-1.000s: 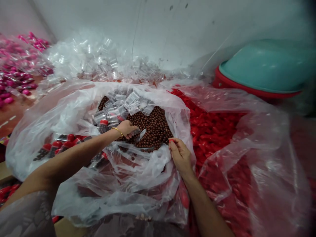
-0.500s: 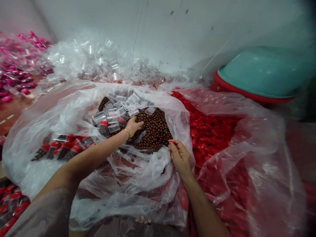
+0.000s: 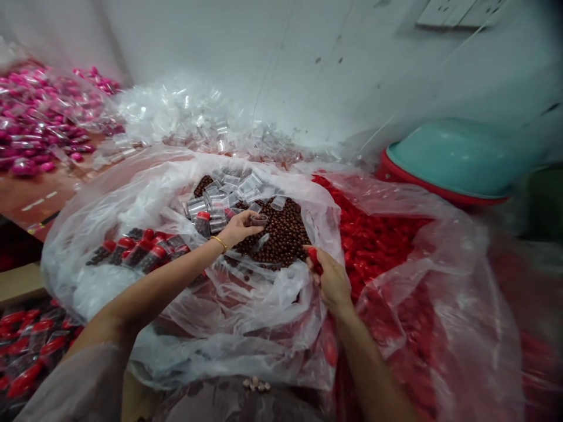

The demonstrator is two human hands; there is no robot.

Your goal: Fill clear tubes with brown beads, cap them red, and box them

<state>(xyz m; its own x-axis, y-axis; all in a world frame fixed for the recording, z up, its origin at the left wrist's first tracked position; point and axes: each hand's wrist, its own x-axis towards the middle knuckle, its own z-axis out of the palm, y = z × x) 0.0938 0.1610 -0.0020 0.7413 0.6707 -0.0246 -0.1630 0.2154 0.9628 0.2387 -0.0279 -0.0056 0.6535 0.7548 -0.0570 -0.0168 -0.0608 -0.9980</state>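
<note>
Just above the pile of brown balls, my left hand grips a small clear plastic container. It looks dark inside, and I cannot tell how full it is. My right hand pinches a red cap at the pile's right edge. Clear empty containers lie heaped on the far part of the balls. Left of my left hand stands a red-capped container. Several filled, red-capped containers rest on the plastic sheet farther left.
Loose red caps fill a plastic bag on the right. A teal basin over a red one sits behind them. Clear containers line the wall, with pink pieces at far left. Red-capped containers lie at lower left.
My left hand now holds a clear container where it was reaching among the balls. The red cap sits differently in my right fingers. The view has shifted a little.
</note>
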